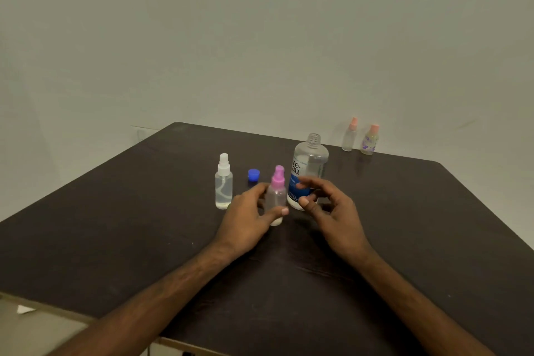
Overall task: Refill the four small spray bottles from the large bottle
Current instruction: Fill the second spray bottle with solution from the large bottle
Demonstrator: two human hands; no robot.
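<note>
Holding with left hand (248, 212) the small translucent pink-topped plastic spray bottle (275, 200), upright on dark table (115, 225) | right hand (328, 206) hanging loose, empty, beside large clear blue-labelled bottle (309, 166), already uncapped | step, I am judging: opening pink bottle | next: twisting off its sprayer (278, 176) while steadying.

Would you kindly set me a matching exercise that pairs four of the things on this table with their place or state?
Things:
1. blue cap
2. pink-topped spray bottle
3. large bottle
4. flower-printed bottle

Places or states:
A. stands with its neck uncapped
B. stands near the far edge of the table
C. gripped by the left hand
D. lies just right of the white-topped spray bottle

Pairs: 1-D, 2-C, 3-A, 4-B.
</note>
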